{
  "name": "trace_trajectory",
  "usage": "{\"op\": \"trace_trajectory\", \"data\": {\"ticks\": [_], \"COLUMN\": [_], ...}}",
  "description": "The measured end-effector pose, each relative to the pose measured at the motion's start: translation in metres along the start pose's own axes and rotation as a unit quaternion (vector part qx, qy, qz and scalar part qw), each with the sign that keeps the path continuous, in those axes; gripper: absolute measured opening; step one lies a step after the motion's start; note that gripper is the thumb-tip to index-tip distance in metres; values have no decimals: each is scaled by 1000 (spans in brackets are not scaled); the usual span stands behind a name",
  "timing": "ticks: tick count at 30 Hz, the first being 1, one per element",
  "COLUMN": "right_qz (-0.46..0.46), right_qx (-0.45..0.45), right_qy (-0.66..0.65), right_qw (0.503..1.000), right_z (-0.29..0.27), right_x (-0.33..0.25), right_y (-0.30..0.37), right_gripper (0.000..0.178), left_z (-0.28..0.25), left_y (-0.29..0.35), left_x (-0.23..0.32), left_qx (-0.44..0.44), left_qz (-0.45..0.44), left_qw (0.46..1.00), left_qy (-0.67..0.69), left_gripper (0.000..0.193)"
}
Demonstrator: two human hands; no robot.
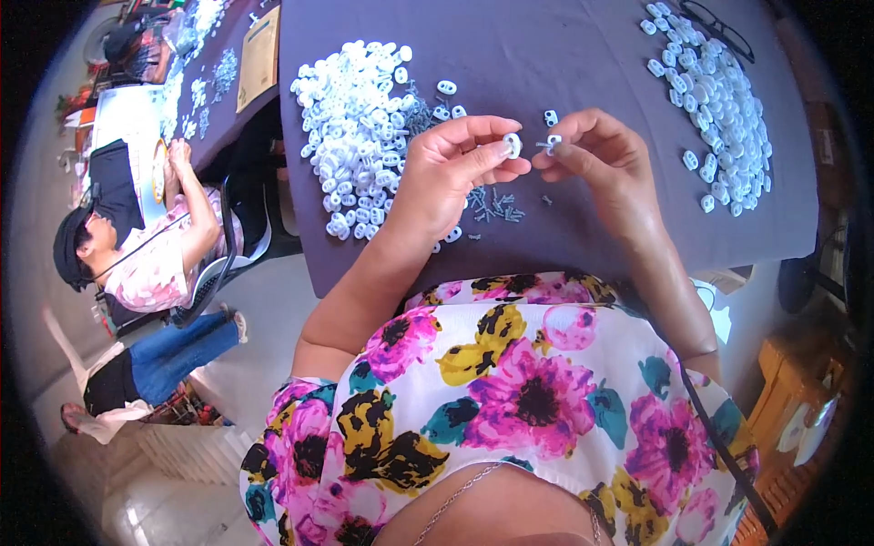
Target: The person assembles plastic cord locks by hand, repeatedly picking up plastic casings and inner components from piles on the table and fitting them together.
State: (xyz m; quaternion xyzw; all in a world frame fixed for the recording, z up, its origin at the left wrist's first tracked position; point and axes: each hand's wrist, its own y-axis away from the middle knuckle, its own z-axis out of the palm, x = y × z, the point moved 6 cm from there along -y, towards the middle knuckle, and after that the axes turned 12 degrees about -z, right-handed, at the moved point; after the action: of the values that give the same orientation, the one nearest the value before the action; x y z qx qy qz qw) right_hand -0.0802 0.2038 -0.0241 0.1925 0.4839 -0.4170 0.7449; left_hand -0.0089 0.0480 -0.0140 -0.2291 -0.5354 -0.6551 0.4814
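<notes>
Both hands are raised over the dark cloth-covered table. My left hand [460, 164] is closed, pinching a white oval plastic piece [513, 145] between thumb and fingertips. Opposite it, my right hand [605, 159] pinches a small white piece with a thin grey screw-like pin [543, 145] pointing toward the left hand. The two held pieces are apart. Just beyond the right fingertips lies a loose small white piece [550, 117]. Left of my left hand spreads a big heap of white two-holed oval pieces [355, 136]. Small grey screw-like pins [496, 206] lie scattered below the hands.
Another pile of white pieces [724, 118] lies at the right, with dark-framed glasses [719, 29] behind it. The table's cloth [564, 45] is dark purple-grey. A co-worker [164, 246] sits at a table on the left, near a brown board [259, 59].
</notes>
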Motion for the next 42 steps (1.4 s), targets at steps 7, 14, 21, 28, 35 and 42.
{"op": "trace_trajectory", "data": {"ticks": [7,14,21,28,35,42], "right_qz": [4,5,17,21,23,28], "right_qx": [-4,-9,-13,-16,-19,-19], "right_qy": [8,19,23,41,44,44], "right_qw": [1000,1000,999,999,999,998], "right_z": [2,1,3,3,2,1], "right_x": [3,4,4,2,2,4], "right_y": [-1,-2,-2,-1,-2,-2], "right_gripper": [10,8,8,9,10,11], "left_z": [8,15,17,17,18,19], "left_y": [5,8,11,13,12,12], "left_x": [8,9,11,12,13,10], "left_qx": [-4,13,23,37,39,35], "left_qz": [41,54,74,102,101,105], "left_qw": [998,996,989,980,977,980], "left_qy": [-47,-73,-123,-169,-183,-168], "left_gripper": [33,33,32,31,30,29]}}
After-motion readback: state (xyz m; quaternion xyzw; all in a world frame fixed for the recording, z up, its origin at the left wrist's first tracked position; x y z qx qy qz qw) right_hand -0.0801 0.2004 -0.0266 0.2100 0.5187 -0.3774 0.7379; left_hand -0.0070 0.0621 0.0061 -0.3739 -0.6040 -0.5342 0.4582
